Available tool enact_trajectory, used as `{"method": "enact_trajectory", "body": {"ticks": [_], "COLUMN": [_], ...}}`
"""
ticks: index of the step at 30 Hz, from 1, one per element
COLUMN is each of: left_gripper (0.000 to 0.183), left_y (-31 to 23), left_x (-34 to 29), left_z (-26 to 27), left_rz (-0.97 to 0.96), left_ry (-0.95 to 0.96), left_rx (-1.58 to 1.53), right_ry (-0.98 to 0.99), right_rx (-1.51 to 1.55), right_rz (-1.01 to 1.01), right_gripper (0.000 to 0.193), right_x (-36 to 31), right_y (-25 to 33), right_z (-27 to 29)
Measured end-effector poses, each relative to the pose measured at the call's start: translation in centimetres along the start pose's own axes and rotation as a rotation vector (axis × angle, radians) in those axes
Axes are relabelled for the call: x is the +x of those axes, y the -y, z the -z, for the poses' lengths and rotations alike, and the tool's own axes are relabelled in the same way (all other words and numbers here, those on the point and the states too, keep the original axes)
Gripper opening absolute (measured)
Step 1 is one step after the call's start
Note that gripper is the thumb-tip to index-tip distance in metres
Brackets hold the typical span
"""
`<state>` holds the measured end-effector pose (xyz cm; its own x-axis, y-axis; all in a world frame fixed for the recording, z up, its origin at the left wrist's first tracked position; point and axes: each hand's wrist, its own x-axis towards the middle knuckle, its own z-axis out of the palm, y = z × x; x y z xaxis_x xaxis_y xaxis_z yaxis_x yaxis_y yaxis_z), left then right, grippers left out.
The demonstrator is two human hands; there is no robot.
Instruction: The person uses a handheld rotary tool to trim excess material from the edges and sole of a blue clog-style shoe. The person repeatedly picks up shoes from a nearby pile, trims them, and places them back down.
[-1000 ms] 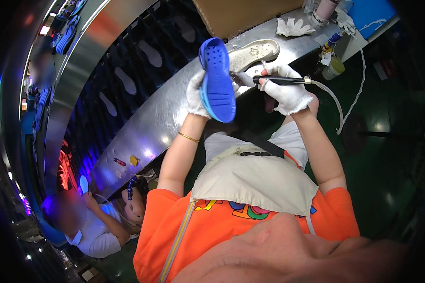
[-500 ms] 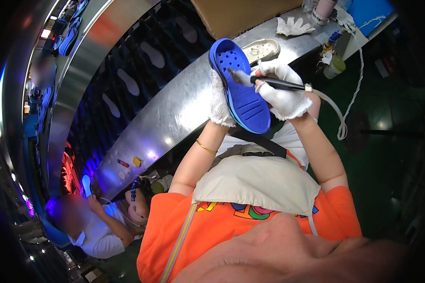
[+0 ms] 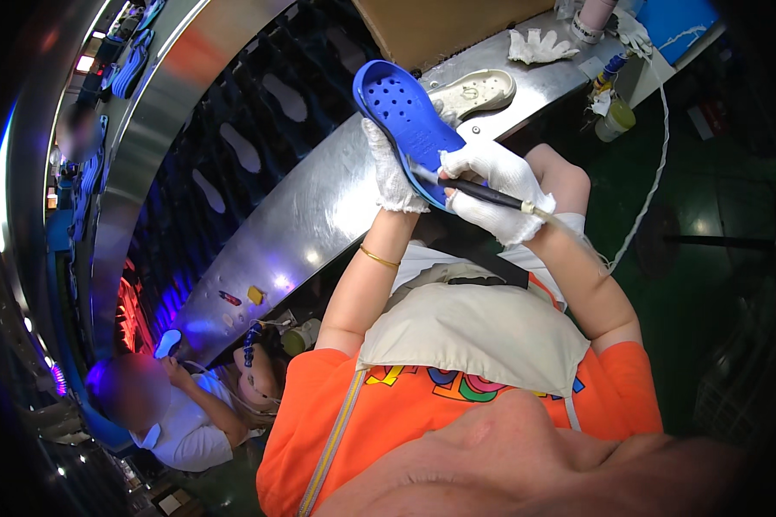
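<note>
My left hand (image 3: 390,172), in a white knit glove, grips a blue shoe sole (image 3: 409,112) by its left edge. Round holes dot the sole's far end, and it is held tilted above a metal ledge. In my gloved right hand (image 3: 496,189) is a brush (image 3: 483,190) with a black handle and a pale hose running from its rear. The bristles touch the sole's near left edge, and my right hand covers part of its near end. Just behind the blue sole, an off-white shoe sole (image 3: 483,93) lies on the ledge.
The metal ledge (image 3: 310,207) runs along a dark conveyor carrying sole-shaped pieces (image 3: 284,96). A cardboard box (image 3: 440,30), a loose white glove (image 3: 541,46) and a pink container (image 3: 591,19) stand or lie at the far end. Another person (image 3: 185,422) sits at lower left, holding a blue sole.
The brush has moved from the sole's middle down to its near left edge. The blue sole has shifted left and tilted. The hose has swung closer to my right forearm.
</note>
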<state>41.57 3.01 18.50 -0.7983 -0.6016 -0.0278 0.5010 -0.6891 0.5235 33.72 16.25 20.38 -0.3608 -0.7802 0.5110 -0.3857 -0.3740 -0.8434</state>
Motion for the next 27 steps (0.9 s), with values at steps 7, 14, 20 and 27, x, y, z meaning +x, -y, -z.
{"method": "enact_trajectory", "body": {"ticks": [7, 14, 20, 27], "left_gripper": [0.078, 0.079, 0.074, 0.079], "left_y": [-1.1, -1.2, 0.1, -0.2], "left_x": [1.0, 0.3, -1.6, -0.3], "left_z": [1.8, 0.5, -1.1, -1.4], "left_rz": [-0.021, -0.023, 0.155, -0.007], "left_ry": [0.011, 0.057, 0.238, 0.139], "left_rx": [0.011, -0.016, -0.232, 0.046], "right_ry": [-0.050, -0.021, -0.169, -0.040], "right_rx": [-0.049, 0.274, 0.336, 0.345], "right_rz": [0.022, -0.353, -0.267, -0.209], "right_gripper": [0.019, 0.010, 0.013, 0.014], "right_x": [0.1, 0.4, 0.6, -0.8], "right_y": [0.4, 0.4, 0.1, 1.1], "right_z": [0.6, 1.7, 3.0, 1.4]}}
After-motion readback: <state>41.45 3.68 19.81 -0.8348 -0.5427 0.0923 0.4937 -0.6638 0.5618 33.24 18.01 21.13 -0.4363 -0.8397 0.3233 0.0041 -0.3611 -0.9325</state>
